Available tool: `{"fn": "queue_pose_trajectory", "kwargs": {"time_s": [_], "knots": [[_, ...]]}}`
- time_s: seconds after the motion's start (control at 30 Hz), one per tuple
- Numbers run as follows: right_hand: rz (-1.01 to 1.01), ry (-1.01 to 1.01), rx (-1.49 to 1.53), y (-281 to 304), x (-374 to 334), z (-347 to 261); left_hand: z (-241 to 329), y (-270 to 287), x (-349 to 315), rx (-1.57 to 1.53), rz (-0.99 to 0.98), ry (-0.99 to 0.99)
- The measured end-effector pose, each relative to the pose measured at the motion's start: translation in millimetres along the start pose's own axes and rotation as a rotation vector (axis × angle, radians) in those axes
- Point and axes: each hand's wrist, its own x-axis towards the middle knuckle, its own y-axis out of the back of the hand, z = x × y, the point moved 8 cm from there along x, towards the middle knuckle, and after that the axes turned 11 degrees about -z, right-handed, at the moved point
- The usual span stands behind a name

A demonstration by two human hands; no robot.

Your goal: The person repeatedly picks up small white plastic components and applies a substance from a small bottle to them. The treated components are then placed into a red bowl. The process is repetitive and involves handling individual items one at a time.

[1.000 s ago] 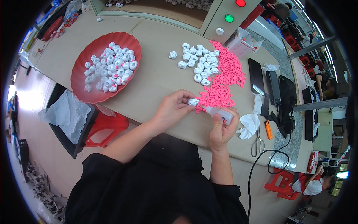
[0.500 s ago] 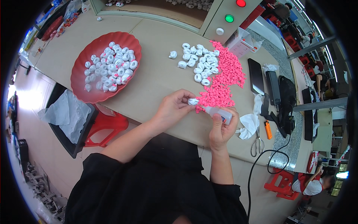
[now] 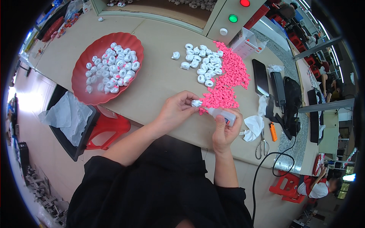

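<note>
Between its fingertips my left hand [image 3: 176, 110] pinches a small white ring-shaped piece [image 3: 196, 103]. My right hand [image 3: 227, 131] is wrapped round a small translucent squeeze bottle [image 3: 223, 116], its nozzle tilted toward the white piece, with a small gap between. Just beyond both hands lies a spread of tiny pink pieces [image 3: 219, 97]. Past them sits a cluster of loose white ring-shaped pieces [image 3: 205, 64]. To the left, a red scalloped bowl [image 3: 80, 72] holds many more white pieces, several with pink bits on them.
Along the right lie a black phone [image 3: 260, 77], crumpled white tissue [image 3: 253, 127], scissors [image 3: 262, 147], an orange utility knife [image 3: 273, 132] and a black cable [image 3: 262, 171]. A white box [image 3: 243, 43] stands behind. Below the table's left edge are a black bin [image 3: 78, 142] and a red stool [image 3: 110, 131].
The bottle's nozzle has drawn back slightly from the white piece. My left hand stays in place.
</note>
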Motion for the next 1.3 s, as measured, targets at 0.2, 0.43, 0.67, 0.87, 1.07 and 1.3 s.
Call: {"fn": "queue_pose_trajectory", "kwargs": {"time_s": [0.2,0.43,0.67,0.87,1.07,1.3], "knots": [[0.074,-0.048,0.138,9,0,5,-2,2,-1,-0.013,0.015,0.036],[0.276,-0.364,0.572,53,5,25,0,3,-1,-0.031,0.02,0.032],[0.128,-0.458,-0.043,93,3,19,1,1,-1,-0.05,0.021,0.03],[-0.142,-0.39,-0.458,74,1,21,2,0,-1,-0.024,0.022,0.033],[-0.361,-0.115,-0.684,51,19,7,2,-1,-1,-0.031,0.011,0.037],[-0.411,-0.128,-0.808,44,18,9,3,-2,-1,-0.027,0.0,0.053]]}}
